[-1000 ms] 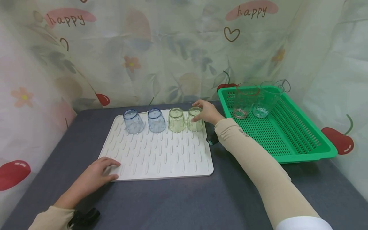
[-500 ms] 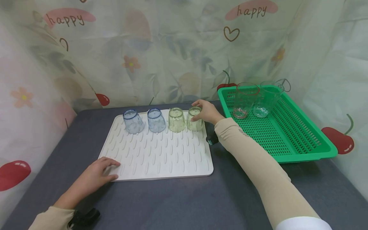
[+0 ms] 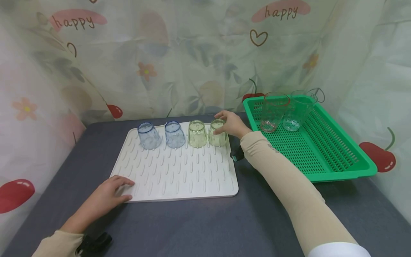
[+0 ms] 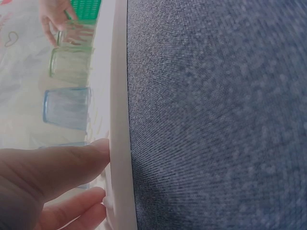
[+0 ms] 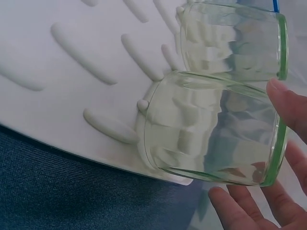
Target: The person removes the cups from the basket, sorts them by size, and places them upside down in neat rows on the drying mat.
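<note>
A white ribbed mat (image 3: 179,175) lies on the dark table. Along its far edge stand two blue glasses (image 3: 149,136) and two green glasses, narrower ends up. My right hand (image 3: 233,125) holds the rightmost green glass (image 5: 206,129) near its top, thumb on one side and fingers round the other. In the right wrist view, the second green glass (image 5: 230,40) is just beyond it. My left hand (image 3: 107,194) rests at the mat's near left corner. The left wrist view shows the left thumb (image 4: 72,165) against the mat's edge, fingers loosely bent and partly hidden.
A green plastic basket (image 3: 340,176) sits to the right of the mat. At its far end are a red-rimmed clear glass (image 3: 273,112) and a clear glass mug (image 3: 297,114) with a handle. Patterned curtains (image 3: 192,53) surround the table's back and sides.
</note>
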`<state>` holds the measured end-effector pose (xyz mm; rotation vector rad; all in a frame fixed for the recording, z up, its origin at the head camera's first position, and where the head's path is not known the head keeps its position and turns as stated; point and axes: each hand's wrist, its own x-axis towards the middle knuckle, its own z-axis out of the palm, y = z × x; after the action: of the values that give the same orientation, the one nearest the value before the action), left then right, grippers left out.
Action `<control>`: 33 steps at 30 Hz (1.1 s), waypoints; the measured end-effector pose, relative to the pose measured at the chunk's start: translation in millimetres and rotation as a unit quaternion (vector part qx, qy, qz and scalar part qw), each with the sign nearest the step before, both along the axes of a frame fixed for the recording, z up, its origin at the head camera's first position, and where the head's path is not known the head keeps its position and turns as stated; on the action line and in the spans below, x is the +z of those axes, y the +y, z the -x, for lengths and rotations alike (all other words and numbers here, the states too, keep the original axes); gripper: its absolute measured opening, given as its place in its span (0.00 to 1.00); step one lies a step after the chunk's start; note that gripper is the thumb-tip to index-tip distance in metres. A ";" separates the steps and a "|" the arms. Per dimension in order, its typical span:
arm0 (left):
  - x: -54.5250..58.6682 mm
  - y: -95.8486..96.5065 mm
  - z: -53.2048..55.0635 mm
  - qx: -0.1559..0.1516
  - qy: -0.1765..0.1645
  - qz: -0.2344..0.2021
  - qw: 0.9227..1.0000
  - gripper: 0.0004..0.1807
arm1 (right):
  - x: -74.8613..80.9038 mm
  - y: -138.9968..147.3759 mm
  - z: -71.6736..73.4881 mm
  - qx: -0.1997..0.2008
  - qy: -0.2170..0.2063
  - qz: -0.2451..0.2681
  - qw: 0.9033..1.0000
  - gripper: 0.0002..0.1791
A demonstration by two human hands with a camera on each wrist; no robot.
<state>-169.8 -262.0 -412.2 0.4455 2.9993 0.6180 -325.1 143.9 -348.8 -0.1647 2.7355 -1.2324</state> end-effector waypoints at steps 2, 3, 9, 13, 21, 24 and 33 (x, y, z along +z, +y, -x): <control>-0.2 0.2 0.1 0.001 0.001 0.002 1.000 0.19 | 1.6 0.6 -0.7 0.000 -0.001 0.000 1.000 0.34; -0.4 0.2 0.4 0.001 0.001 0.002 1.000 0.19 | 2.5 1.1 -1.2 0.000 -0.002 0.000 1.000 0.34; -1.6 0.3 0.7 0.003 -0.002 0.004 1.000 0.19 | 7.1 8.1 -1.4 0.005 -0.005 0.003 1.000 0.34; -1.2 0.3 1.2 0.000 0.001 0.002 1.000 0.19 | 11.9 14.4 -1.9 0.012 -0.003 0.016 1.000 0.33; -0.7 0.9 0.9 0.006 -0.012 0.007 1.000 0.19 | 28.3 19.5 -8.7 0.018 0.008 0.028 0.999 0.31; -0.5 0.7 0.6 0.006 -0.014 0.007 1.000 0.19 | 37.8 20.5 -14.3 0.023 0.007 0.033 0.999 0.30; 0.9 0.6 -0.7 0.004 -0.017 0.002 1.000 0.19 | 69.0 34.5 -35.5 0.024 0.009 0.079 0.997 0.29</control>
<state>-169.1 -261.4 -411.4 0.4199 2.9711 0.6149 -289.6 178.4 -279.9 -0.2572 2.6319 -1.4414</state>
